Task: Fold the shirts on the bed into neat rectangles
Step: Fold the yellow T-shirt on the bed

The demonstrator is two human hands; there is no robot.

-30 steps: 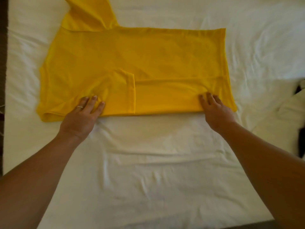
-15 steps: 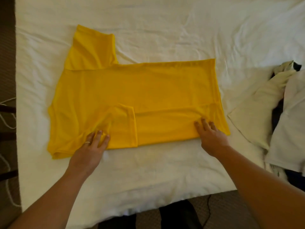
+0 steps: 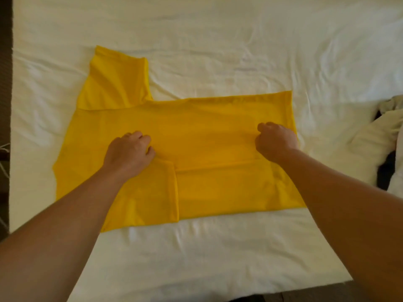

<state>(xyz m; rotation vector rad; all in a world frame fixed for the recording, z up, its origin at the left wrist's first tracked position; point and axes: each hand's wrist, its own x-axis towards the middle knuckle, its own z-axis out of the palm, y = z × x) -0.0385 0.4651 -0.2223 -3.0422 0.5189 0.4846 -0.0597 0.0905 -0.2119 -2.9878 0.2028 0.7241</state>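
Both hands have been moved up from the near edge onto the middle of the yellow shirt (image 3: 196,136) on the bed (image 3: 218,51), the left hand (image 3: 128,153) and right hand (image 3: 275,139) curled, their grip unclear, with one sleeve (image 3: 115,81) still unfolded.

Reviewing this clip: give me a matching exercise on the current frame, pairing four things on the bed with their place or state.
Things:
1. far sleeve
2. near sleeve
3. left hand
4. pile of pale clothes

States:
A. at the bed's right edge
B. folded onto the yellow shirt
C. sticks out flat on the sheet
D. fingers curled on the shirt near the folded sleeve

Pairs: 1-C, 2-B, 3-D, 4-A
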